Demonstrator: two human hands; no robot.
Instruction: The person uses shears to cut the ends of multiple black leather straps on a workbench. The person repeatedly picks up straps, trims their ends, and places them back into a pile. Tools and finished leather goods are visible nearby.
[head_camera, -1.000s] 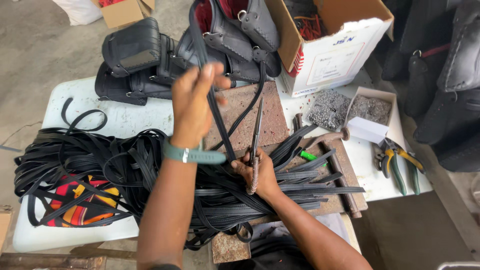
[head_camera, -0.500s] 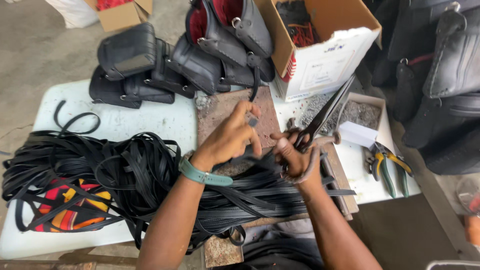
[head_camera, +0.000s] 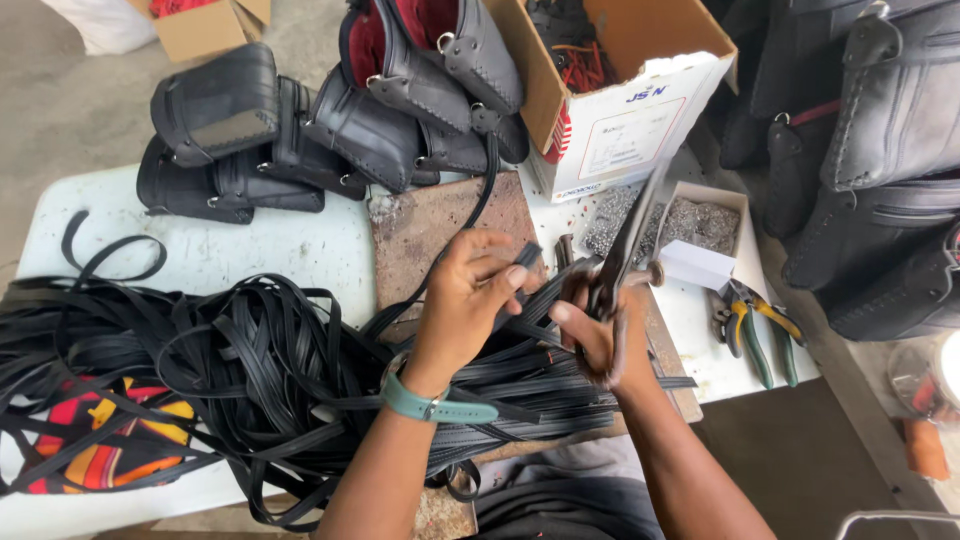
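My left hand (head_camera: 470, 300) pinches the flat black leather strap (head_camera: 525, 262) over the brown work board (head_camera: 430, 230), my right hand (head_camera: 600, 335) is closed around long steel scissors (head_camera: 625, 255), whose blades could nick my fingertips if the strap slips.
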